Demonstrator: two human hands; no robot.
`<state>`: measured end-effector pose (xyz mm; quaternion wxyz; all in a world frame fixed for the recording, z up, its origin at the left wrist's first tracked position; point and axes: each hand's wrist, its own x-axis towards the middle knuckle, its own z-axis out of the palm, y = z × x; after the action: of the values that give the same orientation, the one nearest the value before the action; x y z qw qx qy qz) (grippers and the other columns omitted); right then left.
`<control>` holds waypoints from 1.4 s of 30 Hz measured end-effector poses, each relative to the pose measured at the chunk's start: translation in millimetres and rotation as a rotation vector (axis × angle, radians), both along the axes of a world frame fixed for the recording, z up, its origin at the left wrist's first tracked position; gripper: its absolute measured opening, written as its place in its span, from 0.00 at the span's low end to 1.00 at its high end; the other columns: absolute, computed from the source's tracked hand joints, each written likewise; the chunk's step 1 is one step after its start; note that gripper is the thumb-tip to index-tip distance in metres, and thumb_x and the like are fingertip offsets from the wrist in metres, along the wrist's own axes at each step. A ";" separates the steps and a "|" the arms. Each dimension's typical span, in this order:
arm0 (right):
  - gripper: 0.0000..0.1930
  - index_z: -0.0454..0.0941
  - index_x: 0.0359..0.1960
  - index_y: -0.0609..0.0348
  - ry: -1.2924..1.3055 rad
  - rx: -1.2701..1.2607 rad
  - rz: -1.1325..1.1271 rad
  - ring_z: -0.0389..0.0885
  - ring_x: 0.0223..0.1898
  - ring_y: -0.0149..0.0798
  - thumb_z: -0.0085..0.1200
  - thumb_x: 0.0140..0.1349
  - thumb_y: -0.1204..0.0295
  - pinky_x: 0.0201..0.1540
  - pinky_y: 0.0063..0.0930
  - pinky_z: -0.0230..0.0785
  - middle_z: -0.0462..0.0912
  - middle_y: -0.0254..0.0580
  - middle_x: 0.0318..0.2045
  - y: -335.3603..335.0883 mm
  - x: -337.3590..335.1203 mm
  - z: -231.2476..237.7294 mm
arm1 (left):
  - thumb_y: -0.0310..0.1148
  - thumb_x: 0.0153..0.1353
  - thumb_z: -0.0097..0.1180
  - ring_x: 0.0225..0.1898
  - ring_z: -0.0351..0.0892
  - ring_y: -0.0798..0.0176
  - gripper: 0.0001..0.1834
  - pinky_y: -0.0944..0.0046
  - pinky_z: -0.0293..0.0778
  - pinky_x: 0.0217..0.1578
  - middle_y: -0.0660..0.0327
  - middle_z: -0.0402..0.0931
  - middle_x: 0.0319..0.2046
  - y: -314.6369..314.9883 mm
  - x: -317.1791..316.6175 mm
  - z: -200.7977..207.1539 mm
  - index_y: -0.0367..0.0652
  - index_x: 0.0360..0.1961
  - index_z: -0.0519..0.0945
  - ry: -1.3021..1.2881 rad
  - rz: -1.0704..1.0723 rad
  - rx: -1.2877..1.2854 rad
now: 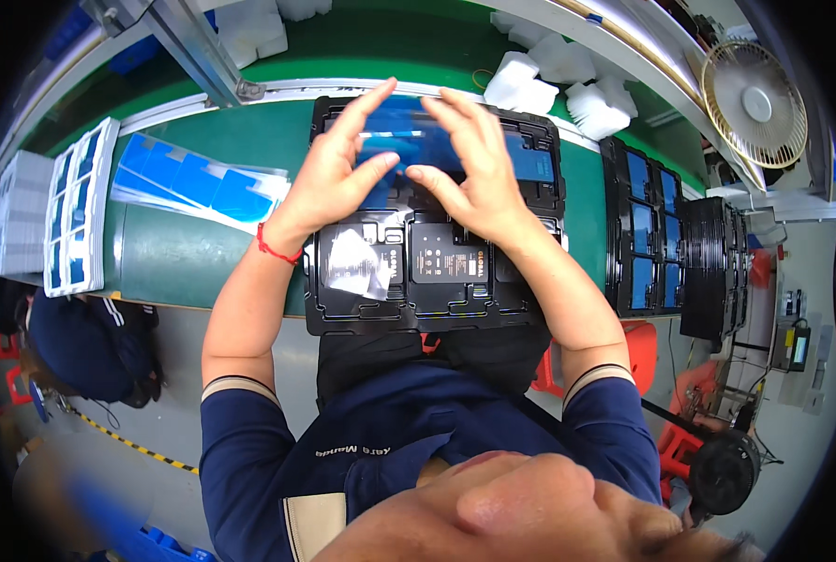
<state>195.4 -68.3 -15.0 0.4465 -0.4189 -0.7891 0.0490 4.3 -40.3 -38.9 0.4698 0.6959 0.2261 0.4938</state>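
Note:
My left hand (338, 183) and my right hand (479, 178) are raised over the far part of a black plastic tray (357, 320). Between them is a blue see-through film (409, 140), smeared by motion. Thumbs and fingers of both hands sit at its edges, so the exact grip is hard to make out. In the tray's near row lie flat black batteries (451, 255) with white print. A shiny, crumpled-looking clear patch (356, 262) covers one of them. At the far right of the tray, a blue-covered piece (533, 165) rests in its pocket.
Blue film sheets (198, 183) lie fanned out on the green table (184, 253) to my left. Beyond them stands a white tray (79, 211) with blue pieces. To the right are black trays (643, 229), a tray stack (713, 267) and a fan (755, 103). White foam (521, 84) lies behind.

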 end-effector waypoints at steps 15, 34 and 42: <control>0.05 0.79 0.33 0.63 0.215 -0.184 0.123 0.80 0.35 0.36 0.59 0.54 0.80 0.39 0.27 0.71 0.82 0.41 0.32 -4.8 5.7 -5.1 | 0.35 0.60 0.61 0.22 0.64 0.81 0.13 0.74 0.61 0.21 0.70 0.71 0.16 0.6 -8.9 -9.0 0.35 0.24 0.81 0.225 0.052 -0.241; 0.40 0.51 0.66 0.56 0.557 -0.484 0.287 0.75 0.36 0.26 0.57 0.52 0.86 0.43 0.19 0.68 0.75 0.36 0.32 0.7 12.9 -4.0 | 0.36 0.49 0.68 0.40 0.81 0.60 0.16 0.65 0.74 0.43 0.52 0.82 0.35 5.0 -8.2 -0.4 0.37 0.36 0.84 0.216 0.216 0.110; 0.26 0.65 0.55 0.64 0.684 -0.623 0.175 0.77 0.32 0.25 0.61 0.55 0.79 0.38 0.17 0.71 0.80 0.39 0.32 4.8 13.5 -6.6 | 0.31 0.55 0.64 0.31 0.82 0.64 0.09 0.68 0.75 0.35 0.54 0.83 0.29 7.3 -11.5 -6.5 0.35 0.32 0.84 0.174 0.260 0.068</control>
<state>208.9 -63.5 -21.6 0.5279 -0.4246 -0.5770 0.4562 -7.2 -33.1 -45.5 0.3567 0.7165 0.3373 0.4956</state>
